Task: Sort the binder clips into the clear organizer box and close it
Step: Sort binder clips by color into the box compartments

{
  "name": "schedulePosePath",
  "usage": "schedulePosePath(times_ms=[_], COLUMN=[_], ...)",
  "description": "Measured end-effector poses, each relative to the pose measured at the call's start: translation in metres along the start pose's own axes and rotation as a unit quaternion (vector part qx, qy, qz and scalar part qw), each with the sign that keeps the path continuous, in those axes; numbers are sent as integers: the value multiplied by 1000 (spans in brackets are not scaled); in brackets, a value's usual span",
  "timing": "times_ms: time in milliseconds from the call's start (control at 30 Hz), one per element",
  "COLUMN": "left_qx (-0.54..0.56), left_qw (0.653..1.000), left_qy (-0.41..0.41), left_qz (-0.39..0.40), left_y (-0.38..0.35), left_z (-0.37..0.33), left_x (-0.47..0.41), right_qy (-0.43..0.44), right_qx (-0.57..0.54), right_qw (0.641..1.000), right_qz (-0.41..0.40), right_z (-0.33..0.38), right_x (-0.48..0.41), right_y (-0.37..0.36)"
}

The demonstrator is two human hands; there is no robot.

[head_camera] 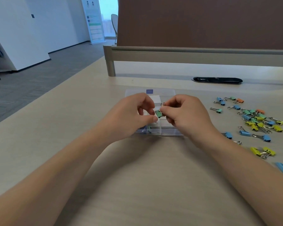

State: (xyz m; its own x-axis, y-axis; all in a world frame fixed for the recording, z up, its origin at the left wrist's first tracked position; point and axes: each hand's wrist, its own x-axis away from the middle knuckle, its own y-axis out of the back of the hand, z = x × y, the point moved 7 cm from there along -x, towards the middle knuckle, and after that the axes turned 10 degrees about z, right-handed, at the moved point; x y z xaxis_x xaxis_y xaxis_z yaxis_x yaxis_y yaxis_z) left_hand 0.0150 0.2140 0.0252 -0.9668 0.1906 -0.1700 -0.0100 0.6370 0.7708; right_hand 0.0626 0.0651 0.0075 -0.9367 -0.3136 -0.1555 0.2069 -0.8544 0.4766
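Green binder clip between hands, left and right, over organizer box

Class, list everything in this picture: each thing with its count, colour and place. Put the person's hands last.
green binder clip: one, green, held above the box.
organizer box: one, clear, purple latch, on the table under the hands.
loose binder clips: many, blue, green, yellow, orange, right of the box.
table: one, pale wood, foreground.
divider panel: one, brown, behind the table.
cable slot: one, black, far table side.
left hand: one, fingertips on the clip's body.
right hand: one, pinches the clip's wire handle.
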Motion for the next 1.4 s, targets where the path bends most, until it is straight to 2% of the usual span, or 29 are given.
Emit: schedulePosePath(times_ms=[133, 333, 500, 600, 733, 1400], left_qx=[-15, -12, -28, -37, -70, -87], left_qw=[1000, 999, 999, 999, 995, 993], left_qy=[-23, -8, 9, 17, 13, 6], left_qz=[-15, -44, -23, 17, 65, 82], left_y=[-3, 1, 10, 9, 2, -4], left_z=[-5, -5, 0, 2, 0, 6], left_x=[1, 3, 3, 3, 2, 1], right_qy=[-7, -4, 23, 43, 52, 72], right_qx=[-47, -63, 10, 92, 147, 174], right_qw=[999, 997, 1000, 995, 987, 982], right_qz=[10, 33, 3, -19, -28, 3], right_z=[2, 7, 5, 7, 7, 11], right_x=[1, 3, 0, 0, 2, 1], right_y=[-2, -4, 5, 11, 13, 2])
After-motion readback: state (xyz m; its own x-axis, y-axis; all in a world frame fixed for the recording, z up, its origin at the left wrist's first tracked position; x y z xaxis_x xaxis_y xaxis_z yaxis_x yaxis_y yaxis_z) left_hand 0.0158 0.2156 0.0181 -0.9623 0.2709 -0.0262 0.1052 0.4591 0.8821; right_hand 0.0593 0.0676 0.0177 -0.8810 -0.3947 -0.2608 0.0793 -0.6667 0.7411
